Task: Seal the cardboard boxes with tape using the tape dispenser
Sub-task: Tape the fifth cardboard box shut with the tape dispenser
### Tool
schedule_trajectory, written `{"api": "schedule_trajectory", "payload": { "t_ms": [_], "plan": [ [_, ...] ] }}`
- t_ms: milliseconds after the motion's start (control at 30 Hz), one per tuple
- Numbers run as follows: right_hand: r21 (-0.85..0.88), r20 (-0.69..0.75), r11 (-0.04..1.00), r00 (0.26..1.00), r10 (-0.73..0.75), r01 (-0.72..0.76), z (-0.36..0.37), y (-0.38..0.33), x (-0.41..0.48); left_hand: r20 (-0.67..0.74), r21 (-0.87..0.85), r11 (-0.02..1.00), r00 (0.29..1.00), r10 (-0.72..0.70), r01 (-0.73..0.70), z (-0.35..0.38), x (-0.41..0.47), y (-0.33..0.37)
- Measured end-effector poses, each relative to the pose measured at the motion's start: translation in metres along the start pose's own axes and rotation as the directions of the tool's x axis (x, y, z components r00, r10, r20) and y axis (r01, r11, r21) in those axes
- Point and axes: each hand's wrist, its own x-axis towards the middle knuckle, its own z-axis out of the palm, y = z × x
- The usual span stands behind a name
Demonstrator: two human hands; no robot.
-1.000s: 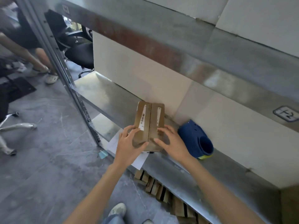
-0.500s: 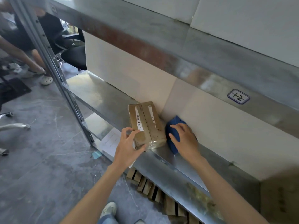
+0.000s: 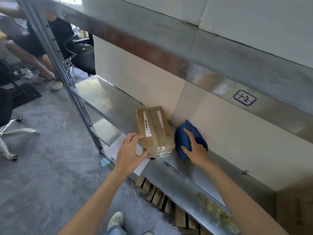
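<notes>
A metal shelf (image 3: 108, 99) runs across the view, backed by pale wall panels (image 3: 135, 77), with a second metal tier (image 3: 169, 53) above it that carries a hand-marked sticker (image 3: 244, 97). Grey floor (image 3: 42, 167) spreads to the left, where a black chair (image 3: 84, 60) stands beyond the rack's upright (image 3: 67, 78).

The box (image 3: 155, 131) lies flat on the shelf, its far end close to the wall, its top flaps meeting along a centre seam and bearing white label strips (one has a barcode). The near end looks wrapped in clear film or tape.

Just right of the box, touching or nearly touching it, sits the blue dispenser (image 3: 182, 141) on the same shelf, close to the wall.

The left hand (image 3: 128, 153) grips the box's near left corner, thumb against the near end and fingers (image 3: 135, 137) spread along the left top edge. The right hand (image 3: 196, 150) holds the dispenser, its fingers (image 3: 188, 135) curled over the top and thumb on the left face.

A white paper (image 3: 116, 146) lies partly under the box and the left hand. Flattened cartons (image 3: 157, 195) are stacked under the shelf, and a shoe (image 3: 116, 219) shows at the bottom.
</notes>
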Motion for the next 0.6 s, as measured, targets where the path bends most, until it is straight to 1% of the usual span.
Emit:
{"api": "schedule_trajectory", "payload": {
  "t_ms": [167, 233, 433, 533, 600],
  "plan": [
    [0.225, 0.104, 0.974, 0.994, -0.013, -0.011, -0.018, 0.003, 0.007, 0.009, 0.018, 1.0, 1.0, -0.001, 0.0, 0.0, 0.0, -0.002],
    [0.266, 0.14, 0.963, 0.99, -0.002, -0.036, -0.023, 0.001, 0.011, 0.01, 0.029, 1.0, 1.0, 0.003, -0.003, -0.001, 0.0, -0.003],
    [0.272, 0.215, 0.961, 0.977, -0.003, -0.057, -0.021, 0.001, 0.023, 0.025, 0.052, 0.999, 1.0, 0.004, -0.006, -0.003, 0.0, -0.005],
    [0.306, 0.174, 0.95, 0.985, 0.002, -0.056, -0.018, 0.001, 0.025, 0.033, 0.057, 0.998, 0.999, 0.002, -0.004, -0.005, 0.001, -0.004],
    [0.256, 0.133, 0.967, 0.991, -0.016, -0.019, -0.019, 0.001, 0.024, 0.033, 0.063, 0.998, 0.999, 0.001, -0.004, -0.008, 0.002, -0.004]
  ]
}}
